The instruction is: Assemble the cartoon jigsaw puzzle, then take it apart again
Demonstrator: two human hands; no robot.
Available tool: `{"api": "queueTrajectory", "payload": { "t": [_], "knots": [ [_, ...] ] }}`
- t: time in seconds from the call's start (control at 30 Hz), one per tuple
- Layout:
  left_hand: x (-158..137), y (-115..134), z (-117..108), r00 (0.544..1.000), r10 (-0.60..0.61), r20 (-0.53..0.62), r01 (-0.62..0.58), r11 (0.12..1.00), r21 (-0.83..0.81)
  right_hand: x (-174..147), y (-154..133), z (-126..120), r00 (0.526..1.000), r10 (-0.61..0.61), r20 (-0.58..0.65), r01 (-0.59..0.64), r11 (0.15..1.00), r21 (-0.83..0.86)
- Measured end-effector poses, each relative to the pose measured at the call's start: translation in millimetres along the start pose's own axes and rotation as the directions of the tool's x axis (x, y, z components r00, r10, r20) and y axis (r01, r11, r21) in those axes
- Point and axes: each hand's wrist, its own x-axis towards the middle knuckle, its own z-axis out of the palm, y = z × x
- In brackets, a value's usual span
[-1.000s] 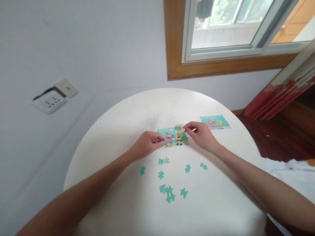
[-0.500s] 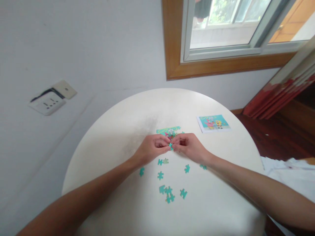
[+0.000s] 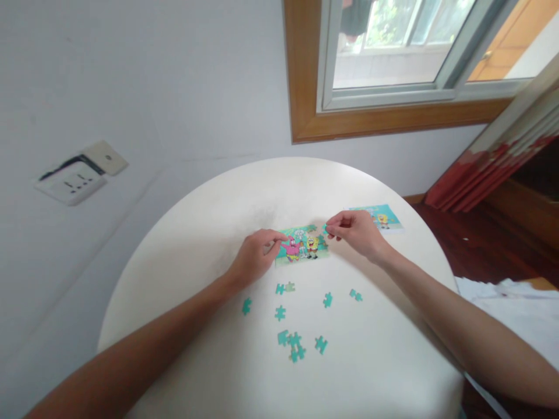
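Observation:
A partly built cartoon jigsaw lies in the middle of the round white table. My left hand rests at its left edge, fingertips pressing on the corner. My right hand hovers at the puzzle's right edge, thumb and fingers pinched on a small teal puzzle piece. Several loose teal pieces lie scattered on the table nearer to me.
A picture card showing the same cartoon lies right of my right hand. A wall socket is on the left wall. A wood-framed window is behind the table; red curtain and dark wooden floor to the right.
Half a second ago both hands met at the puzzle's lower edge. My right hand has since moved up and right with a piece; my left hand has shifted to the left edge.

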Motion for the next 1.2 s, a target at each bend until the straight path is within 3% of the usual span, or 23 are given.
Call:
{"api": "queueTrajectory", "payload": {
  "t": [0.17,0.5,0.83,1.2],
  "knots": [
    [-0.9,-3.2,4.1,0.988,0.139,0.064,-0.139,0.990,0.007,4.9,7.6,-13.6,0.997,0.049,0.063,-0.041,0.990,-0.132],
    [-0.5,-7.1,8.9,0.974,0.203,0.100,-0.208,0.977,0.041,3.7,15.8,-17.6,0.972,0.145,0.185,-0.061,0.917,-0.395],
    [-2.8,-8.1,9.5,0.972,0.203,0.121,-0.209,0.977,0.040,1.9,14.3,-17.2,0.946,0.188,0.266,-0.077,0.923,-0.378],
    [-1.9,-5.5,8.6,0.971,0.195,0.137,-0.201,0.979,0.033,3.3,19.4,-16.7,0.962,0.153,0.226,-0.061,0.928,-0.368]
  ]
}}
